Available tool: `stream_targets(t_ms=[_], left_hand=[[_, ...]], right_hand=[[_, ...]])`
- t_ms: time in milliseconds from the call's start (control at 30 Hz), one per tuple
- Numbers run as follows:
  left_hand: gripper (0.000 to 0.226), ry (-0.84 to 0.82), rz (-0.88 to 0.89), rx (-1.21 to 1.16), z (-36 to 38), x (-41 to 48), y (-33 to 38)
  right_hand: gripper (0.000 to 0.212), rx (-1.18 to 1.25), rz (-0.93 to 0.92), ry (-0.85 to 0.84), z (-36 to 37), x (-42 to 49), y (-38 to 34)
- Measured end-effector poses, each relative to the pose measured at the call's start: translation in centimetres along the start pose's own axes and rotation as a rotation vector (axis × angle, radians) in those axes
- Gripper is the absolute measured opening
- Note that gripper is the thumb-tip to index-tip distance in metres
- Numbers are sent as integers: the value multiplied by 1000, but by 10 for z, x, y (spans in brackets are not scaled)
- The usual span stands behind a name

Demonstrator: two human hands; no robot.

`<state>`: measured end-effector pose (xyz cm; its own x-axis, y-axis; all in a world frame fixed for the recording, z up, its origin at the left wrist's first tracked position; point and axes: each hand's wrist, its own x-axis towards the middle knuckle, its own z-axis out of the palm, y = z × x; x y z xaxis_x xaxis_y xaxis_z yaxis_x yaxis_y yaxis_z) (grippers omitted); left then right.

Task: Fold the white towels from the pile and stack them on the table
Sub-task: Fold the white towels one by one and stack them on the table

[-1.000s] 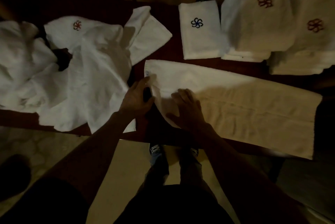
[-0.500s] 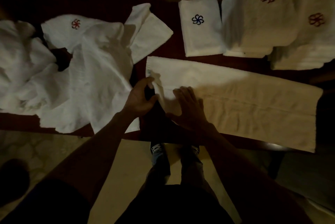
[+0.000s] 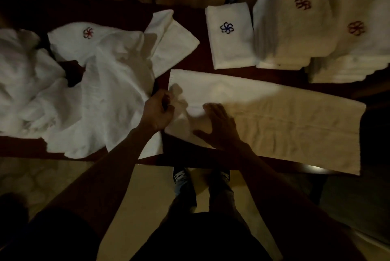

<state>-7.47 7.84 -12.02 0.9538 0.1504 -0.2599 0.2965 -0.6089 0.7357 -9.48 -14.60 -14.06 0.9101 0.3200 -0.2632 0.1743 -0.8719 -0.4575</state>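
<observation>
Okay, long towel (image 3: 285,119) lies flat along your table's (image 3: 185,155) near edge.
Your left hand (image 3: 157,111) grips its left end, fingers curled; your right hand (image 3: 219,127) presses it flat, fingers spread. Unfolded pile (image 3: 95,96) sits left, folded stacks (image 3: 295,32) right.

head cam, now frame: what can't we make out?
1. Head view: the left hand grips the end of the long towel. Its fingertips are hidden by its own back and the cloth.
2. Head view: the unfolded pile is cut off by the left edge.
3. Head view: the folded stacks are blurred and dim, so layers can't be counted. The rightmost stack is cut by the right edge.
4. Head view: the right hand lies flat on the long towel, hiding the cloth beneath.
</observation>
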Motion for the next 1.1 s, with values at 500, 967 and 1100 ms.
stream_targets(t_ms=[500, 967, 1100], left_hand=[[84, -197, -12, 170, -8, -18, -25], [42, -287, -86, -185, -11, -17, -40], [49, -298, -90, -137, -19, -15, -42]], right_hand=[[91, -66, 15, -87, 3, -13, -6], [36, -49, -58, -8, 11, -34, 3], [30, 10, -21, 104, 0, -30, -2]])
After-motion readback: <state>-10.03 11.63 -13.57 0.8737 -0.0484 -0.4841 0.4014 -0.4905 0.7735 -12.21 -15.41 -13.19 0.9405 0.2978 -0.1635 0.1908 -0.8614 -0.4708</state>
